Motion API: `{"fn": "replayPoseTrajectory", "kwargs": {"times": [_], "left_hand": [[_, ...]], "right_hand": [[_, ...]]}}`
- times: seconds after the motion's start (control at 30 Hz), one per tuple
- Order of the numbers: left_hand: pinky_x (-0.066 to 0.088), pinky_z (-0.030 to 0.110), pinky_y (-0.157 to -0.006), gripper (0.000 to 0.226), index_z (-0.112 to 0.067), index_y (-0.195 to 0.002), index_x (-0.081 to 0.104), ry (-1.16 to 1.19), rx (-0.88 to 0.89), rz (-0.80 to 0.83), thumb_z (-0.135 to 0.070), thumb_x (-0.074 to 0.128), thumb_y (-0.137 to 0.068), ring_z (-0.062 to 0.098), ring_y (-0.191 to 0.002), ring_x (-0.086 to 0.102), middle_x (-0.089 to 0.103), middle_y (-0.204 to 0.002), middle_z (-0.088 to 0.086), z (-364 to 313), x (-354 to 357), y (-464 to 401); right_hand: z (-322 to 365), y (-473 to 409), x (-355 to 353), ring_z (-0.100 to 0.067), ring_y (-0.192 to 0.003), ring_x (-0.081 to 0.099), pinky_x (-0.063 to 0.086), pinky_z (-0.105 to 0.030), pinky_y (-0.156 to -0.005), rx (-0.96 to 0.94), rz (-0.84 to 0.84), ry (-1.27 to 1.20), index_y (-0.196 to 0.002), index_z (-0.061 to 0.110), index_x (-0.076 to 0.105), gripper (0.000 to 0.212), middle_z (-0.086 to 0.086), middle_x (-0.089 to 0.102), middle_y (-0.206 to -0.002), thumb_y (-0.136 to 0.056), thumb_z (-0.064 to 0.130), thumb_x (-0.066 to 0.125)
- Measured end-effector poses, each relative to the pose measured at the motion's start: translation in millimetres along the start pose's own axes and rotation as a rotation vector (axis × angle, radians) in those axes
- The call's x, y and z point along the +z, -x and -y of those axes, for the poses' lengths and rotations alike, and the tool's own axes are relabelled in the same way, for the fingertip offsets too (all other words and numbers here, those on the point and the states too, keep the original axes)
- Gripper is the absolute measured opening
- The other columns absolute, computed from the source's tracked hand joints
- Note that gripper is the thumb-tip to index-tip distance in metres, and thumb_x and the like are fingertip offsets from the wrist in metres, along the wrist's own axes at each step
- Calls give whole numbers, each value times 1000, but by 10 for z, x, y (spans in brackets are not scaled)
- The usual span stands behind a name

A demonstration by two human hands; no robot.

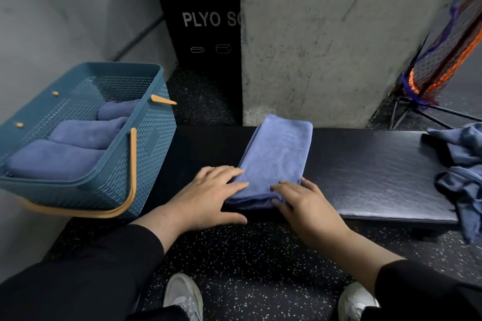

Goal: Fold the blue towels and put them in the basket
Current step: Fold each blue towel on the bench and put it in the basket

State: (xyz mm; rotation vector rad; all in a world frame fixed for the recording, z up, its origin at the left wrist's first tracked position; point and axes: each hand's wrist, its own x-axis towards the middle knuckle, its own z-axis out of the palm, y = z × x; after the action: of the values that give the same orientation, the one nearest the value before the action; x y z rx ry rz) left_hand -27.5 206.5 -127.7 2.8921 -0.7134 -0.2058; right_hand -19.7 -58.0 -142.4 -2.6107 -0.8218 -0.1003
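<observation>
A blue towel [276, 156], folded into a long strip, lies across the black padded bench [365, 169]. My left hand [208, 197] rests on the strip's near left corner, fingers spread over it and thumb at the bench's front edge. My right hand [302, 202] grips the near right corner, thumb on top and fingers under the edge. A teal woven basket [146, 138] with tan handles stands at the bench's left end. It holds three folded blue towels [83, 135] side by side. More blue towels [464, 164] lie crumpled at the bench's right end.
A concrete pillar [326, 34] rises right behind the bench. A black plyo box [206, 21] stands in the gap to its left. A netted bundle on a stand [443, 60] leans at the back right. Speckled rubber floor [247, 268] and my two white shoes are below.
</observation>
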Motion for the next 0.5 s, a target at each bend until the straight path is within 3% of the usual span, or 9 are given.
{"fn": "replayPoseTrajectory", "kwargs": {"times": [0.07,0.13,0.2,0.23,0.3,0.4,0.5], "left_hand": [[3,31,-123,67,-34,-146,45,34,16,-52,-68,50,-88,8,-151,10,23,-161,-12,4,57,-43],[20,38,-121,45,-29,-130,61,128,8,-116,-49,53,-91,8,-147,26,43,-153,-11,0,75,-110],[34,36,-111,40,-24,-113,70,294,-37,-169,-47,49,-87,6,-133,47,64,-130,-11,-45,19,-164],[42,33,-103,32,-26,-103,70,410,-75,-187,-46,52,-87,5,-116,58,70,-111,-14,-78,-40,-183],[47,28,-77,9,-33,-82,63,657,-133,-174,-36,63,-91,2,-78,57,63,-77,-17,-176,-170,-216],[42,19,-68,23,-27,-76,61,885,-157,-126,-16,65,-96,-5,-69,52,60,-69,-19,-271,-248,-294],[40,28,-67,30,-4,-79,59,962,-210,-140,-29,67,-93,4,-68,48,55,-69,-10,-302,-246,-414]], "right_hand": [[22,-29,-130,-10,-89,58,38,-22,-87,138,41,-161,-103,29,57,22,8,64,-88,-103,43,40],[4,-35,-276,-13,-72,53,41,-31,-66,201,75,-243,-92,28,51,21,3,59,-74,-102,44,43],[-73,-32,-415,-15,-66,54,45,-37,-65,260,80,-296,-88,25,47,25,1,59,-69,-101,46,44],[-121,-35,-478,-15,-65,55,46,-38,-66,282,69,-323,-88,23,49,28,0,60,-69,-100,47,44],[-206,-43,-595,-10,-61,51,46,-37,-65,314,62,-386,-86,18,52,33,-1,60,-68,-99,47,47],[-260,-60,-714,-6,-58,45,44,-32,-60,378,45,-533,-77,16,55,33,9,53,-61,-99,41,53],[-303,-126,-728,-14,-61,44,43,-36,-60,499,-22,-759,-75,12,58,38,3,51,-65,-98,42,57]]}}
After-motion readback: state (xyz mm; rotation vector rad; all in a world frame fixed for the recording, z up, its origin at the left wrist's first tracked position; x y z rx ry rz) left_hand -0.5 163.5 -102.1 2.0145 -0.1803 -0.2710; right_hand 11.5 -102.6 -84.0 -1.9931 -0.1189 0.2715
